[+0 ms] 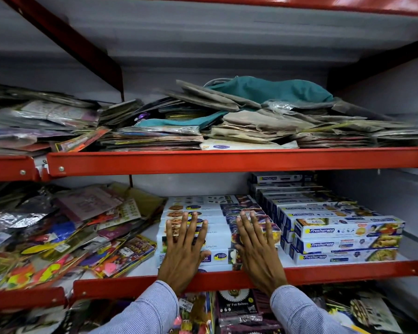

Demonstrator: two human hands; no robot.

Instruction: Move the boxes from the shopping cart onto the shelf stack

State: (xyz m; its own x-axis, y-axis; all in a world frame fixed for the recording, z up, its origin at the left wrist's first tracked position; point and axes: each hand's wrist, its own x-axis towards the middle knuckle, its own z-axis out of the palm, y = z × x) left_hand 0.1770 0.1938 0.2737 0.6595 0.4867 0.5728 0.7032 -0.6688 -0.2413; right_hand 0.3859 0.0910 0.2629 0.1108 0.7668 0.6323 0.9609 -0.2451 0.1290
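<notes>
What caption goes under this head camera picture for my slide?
Both hands, left hand and right hand, lie flat on the stack of white boxes on the red shelf, beside the Freshwrapp boxes.

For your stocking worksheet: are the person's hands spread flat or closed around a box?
Spread flat. Left hand and right hand lie palm-down, fingers apart, on the white boxes.

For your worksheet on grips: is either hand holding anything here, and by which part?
Nothing is gripped. Left hand and right hand lie flat, fingers spread, on top of the boxes.

Boxes [217, 227] lie between packets [65, 232] left and cartons [343, 232] right.
</notes>
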